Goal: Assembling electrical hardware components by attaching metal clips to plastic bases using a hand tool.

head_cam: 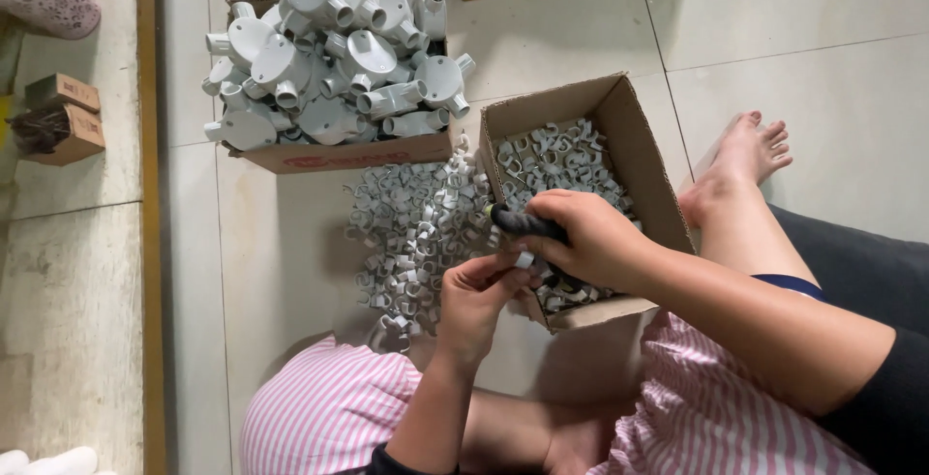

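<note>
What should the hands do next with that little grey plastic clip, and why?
Probably bring the black-handled tool in the right hand down onto the small grey plastic clip pinched by the left hand: the tool is already right beside the clip, above the open cardboard box.

The left hand (479, 293) and right hand (581, 238) meet near the frame's centre, fingertips touching a small clip (524, 260) between them; the right hand grips a tool handle (523, 222) that points toward nine o'clock. Directly behind the hands, toward one o'clock, stands an open box of clips (634, 146) — the right hand overlaps its near edge. A loose pile of clips (411, 228) lies on the floor at nine o'clock from that box, touching it. At eleven o'clock sits a carton heaped with conduit junction boxes (334, 59). A bare foot (740, 161) rests at three o'clock — just beside the clip box.
</note>
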